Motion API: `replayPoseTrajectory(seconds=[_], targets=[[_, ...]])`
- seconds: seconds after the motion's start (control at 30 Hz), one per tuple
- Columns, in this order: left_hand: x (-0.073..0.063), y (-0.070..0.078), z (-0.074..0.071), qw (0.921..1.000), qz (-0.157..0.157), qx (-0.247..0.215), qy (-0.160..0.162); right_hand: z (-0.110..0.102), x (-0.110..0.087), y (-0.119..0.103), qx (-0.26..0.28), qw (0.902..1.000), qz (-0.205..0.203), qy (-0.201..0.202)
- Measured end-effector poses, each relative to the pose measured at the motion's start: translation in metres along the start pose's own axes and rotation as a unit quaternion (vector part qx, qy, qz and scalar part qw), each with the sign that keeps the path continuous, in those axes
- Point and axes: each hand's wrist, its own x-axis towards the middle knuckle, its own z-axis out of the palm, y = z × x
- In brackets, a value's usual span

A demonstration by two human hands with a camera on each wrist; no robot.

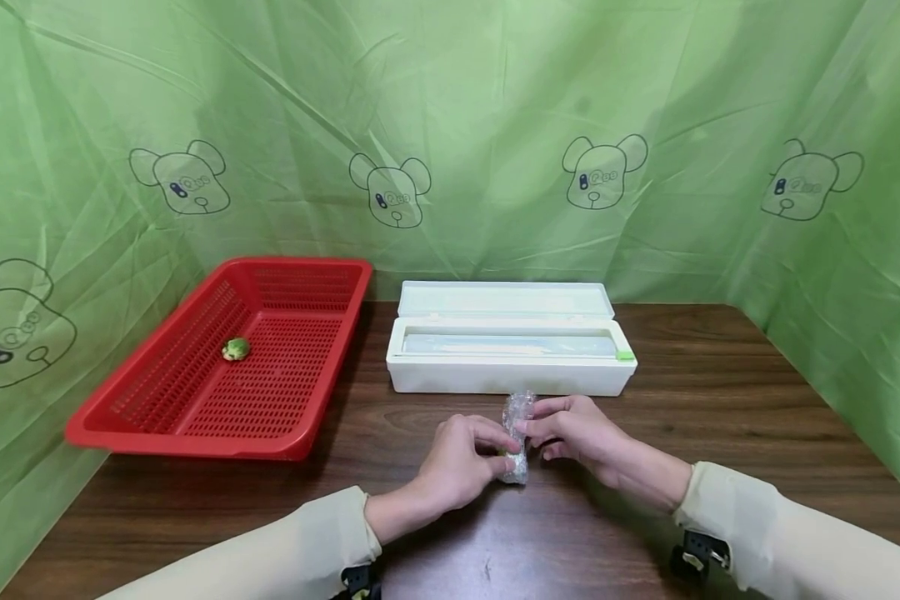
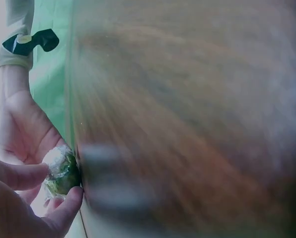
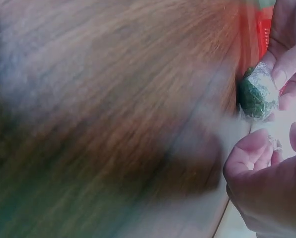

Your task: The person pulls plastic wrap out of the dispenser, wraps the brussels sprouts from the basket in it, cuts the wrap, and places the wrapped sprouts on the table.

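A small round green vegetable [image 2: 68,176], wrapped in crinkled clear cling film, sits low over the table in front of the white box. My left hand [image 1: 461,458] pinches it between thumb and fingertips at the near end of the film. On the far side, my right hand [image 1: 577,429] has the loose end of the cling film [image 1: 520,406] between curled thumb and fingers. The right wrist view shows the wrapped vegetable [image 3: 259,94] in the left fingers, with film running down toward the right hand [image 3: 267,178].
Behind the hands stands a long white cling film dispenser box [image 1: 510,379], its lid [image 1: 506,298] raised and a green slider [image 1: 625,356] at the right end. To the left, a red plastic basket [image 1: 195,446] holds a small green vegetable [image 1: 236,349]. Green curtains [image 1: 480,125] enclose the wooden table [image 1: 720,375].
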Motion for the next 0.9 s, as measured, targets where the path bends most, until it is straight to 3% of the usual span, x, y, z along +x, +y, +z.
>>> replayPoseTrajectory(seconds=[0.1,0.27,0.4,0.57,0.67,0.77,0.9], targets=[[0.001,-0.001,-0.001,0.9999,0.002,0.007,-0.008,0.001,0.000,0.000,0.007,0.9999,0.002,0.015],[0.003,-0.004,-0.002,0.9997,0.018,0.015,-0.010,0.007,-0.004,0.001,0.000,0.9976,-0.026,0.064],[0.006,-0.005,-0.004,0.9998,0.014,0.007,-0.009,0.010,-0.009,0.003,-0.031,0.9937,-0.065,0.086],[0.010,-0.005,-0.006,1.0000,-0.009,-0.003,-0.002,0.011,-0.015,0.007,-0.081,0.9840,-0.143,0.069],[0.011,-0.006,-0.005,0.9998,-0.019,0.003,0.005,0.011,-0.017,0.012,-0.131,0.9642,-0.226,0.048],[0.012,-0.006,-0.004,0.9996,-0.025,0.005,0.008,0.009,-0.017,0.017,-0.186,0.9320,-0.309,0.034],[0.011,-0.005,-0.003,0.9999,-0.012,0.004,0.003,0.005,-0.020,0.020,-0.230,0.9033,-0.362,0.016]])
